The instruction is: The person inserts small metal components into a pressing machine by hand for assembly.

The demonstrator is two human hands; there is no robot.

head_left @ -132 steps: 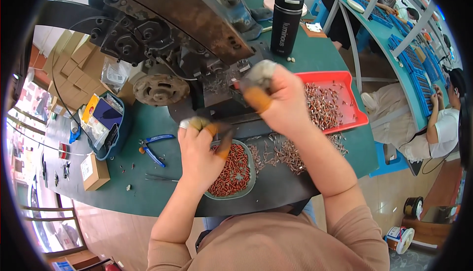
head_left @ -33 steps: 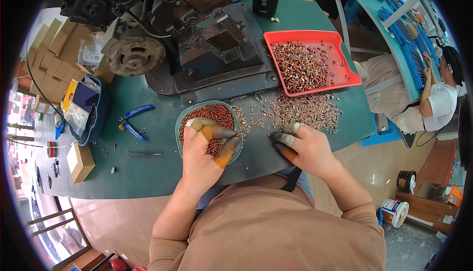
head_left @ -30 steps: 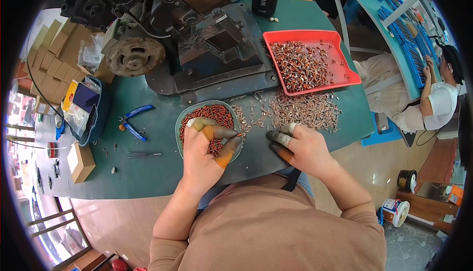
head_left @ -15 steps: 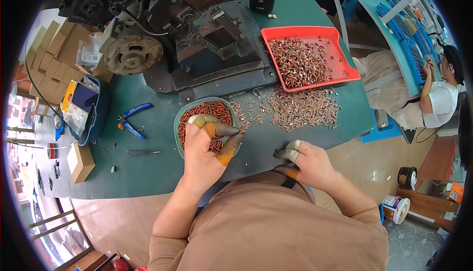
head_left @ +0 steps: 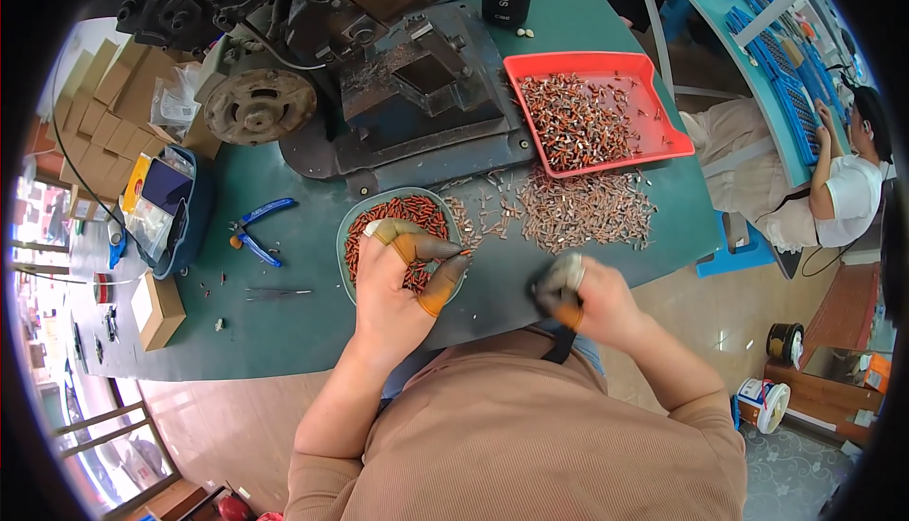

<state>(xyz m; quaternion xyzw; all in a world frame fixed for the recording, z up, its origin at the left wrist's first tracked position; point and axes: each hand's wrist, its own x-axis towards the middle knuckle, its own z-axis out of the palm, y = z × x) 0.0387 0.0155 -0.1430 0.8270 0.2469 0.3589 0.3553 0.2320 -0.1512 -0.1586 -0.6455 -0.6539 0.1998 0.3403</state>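
Observation:
My left hand (head_left: 386,284), with orange and grey finger covers, rests over a pale green bowl (head_left: 342,246) full of small red-brown cylindrical parts (head_left: 409,210). Its thumb and forefinger pinch one small reddish part (head_left: 466,252) at the bowl's right rim. To the right, my right hand (head_left: 598,301) is just above the table near its front edge, also in finger covers. Motion smears its curled fingers, so whether they hold anything is unclear. Beyond it lies a heap of small copper-coloured pieces (head_left: 587,210).
A red tray (head_left: 658,137) of similar parts stands behind the heap. A dark metal press (head_left: 426,133) fills the table's back. Blue-handled pliers (head_left: 260,227), tweezers (head_left: 277,292), a blue bin (head_left: 192,227) and a small box (head_left: 163,313) lie left. A co-worker (head_left: 843,180) sits far right.
My right hand has lifted slightly from the table edge and its fingers have curled and blurred. My left hand keeps its pinch over the bowl.

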